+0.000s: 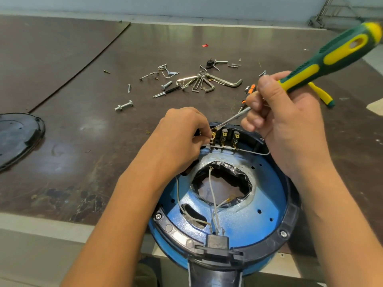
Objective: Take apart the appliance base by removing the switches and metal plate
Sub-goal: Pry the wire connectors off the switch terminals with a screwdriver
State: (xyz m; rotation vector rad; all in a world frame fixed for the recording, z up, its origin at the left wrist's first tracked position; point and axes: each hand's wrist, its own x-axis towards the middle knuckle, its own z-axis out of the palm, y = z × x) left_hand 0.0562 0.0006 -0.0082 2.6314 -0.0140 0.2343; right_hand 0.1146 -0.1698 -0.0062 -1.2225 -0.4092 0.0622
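Left edge of frame: black cover (18, 137) lying flat on the tabletop (83, 131). Upper centre: loose screws, bolts and hex keys (199, 81), scattered. Centre: left hand (182, 131), fingers (199, 129) curled, pinching a brass terminal at the leftmost of three switches (224, 137). The switches sit on the far rim of the blue appliance base (269, 204), lower centre, reaching past the tabletop's near edge. Right: right hand (290, 121), fingers wrapped round the green-yellow screwdriver (331, 56); blade tip at the same leftmost switch.
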